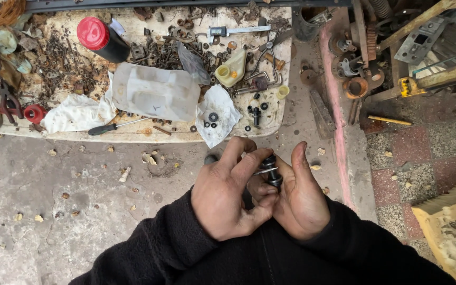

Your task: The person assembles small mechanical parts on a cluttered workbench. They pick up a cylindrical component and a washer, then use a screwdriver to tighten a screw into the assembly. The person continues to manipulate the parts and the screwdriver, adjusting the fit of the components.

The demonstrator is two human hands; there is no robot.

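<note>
I see my left hand (227, 195) and right hand (301, 196) pressed together, fingers clamped on a small black cylindrical part (270, 170) between them at centre frame; at twelve o'clock lies a littered tray (133, 136); black rings (212, 119) on white cloth (221, 108) at eleven.

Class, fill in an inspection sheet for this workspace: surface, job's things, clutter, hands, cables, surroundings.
Surface: worn pale tray on a concrete floor.
Job's things: small black cylindrical part held between both hands.
Clutter: rusty screws, red-capped black bottle, screwdriver, white rags, caliper.
Hands: left hand and right hand both grip the part.
Cables: nothing seen.
Surroundings: rusty metal scrap, tiled floor.
</note>
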